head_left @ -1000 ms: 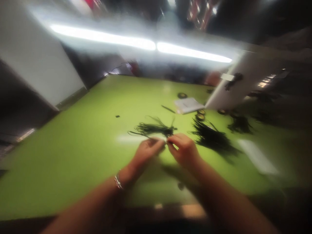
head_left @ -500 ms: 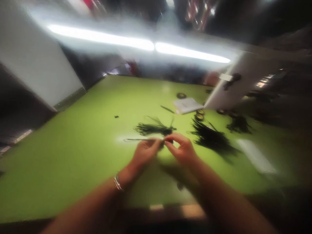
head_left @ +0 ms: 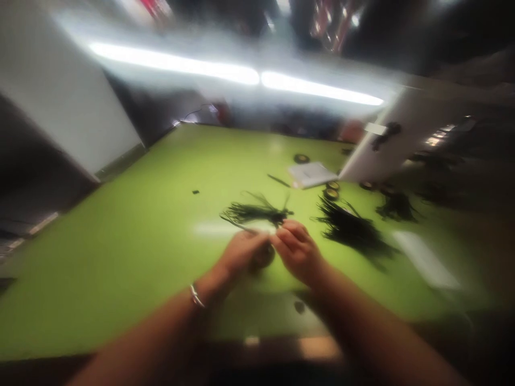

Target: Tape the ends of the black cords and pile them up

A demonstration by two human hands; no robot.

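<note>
Over the green table (head_left: 153, 236) my two hands meet, fingertips close together. My left hand (head_left: 243, 250), with a bracelet at its wrist, is closed on a thin black cord (head_left: 235, 222) whose looped end sticks out to the left. My right hand (head_left: 296, 249) is closed in a pinch beside it; what lies between its fingertips is too blurred and hidden to make out. Just beyond the fingers lies a bundle of black looped cords (head_left: 255, 212). A larger bundle of black cords (head_left: 354, 228) lies right of my right hand.
Behind the bundles lie a white booklet (head_left: 311, 175), a dark pen-like stick (head_left: 278, 180) and black-and-yellow rolls (head_left: 331, 194). A white panel (head_left: 374, 145) stands at the right. A small black piece (head_left: 195, 192) lies left; more black cords (head_left: 397, 206) lie far right.
The cord's looped end has swung from nearly level to slanting up towards the bundle. My right fingers have curled in more, and my left hand has turned slightly.
</note>
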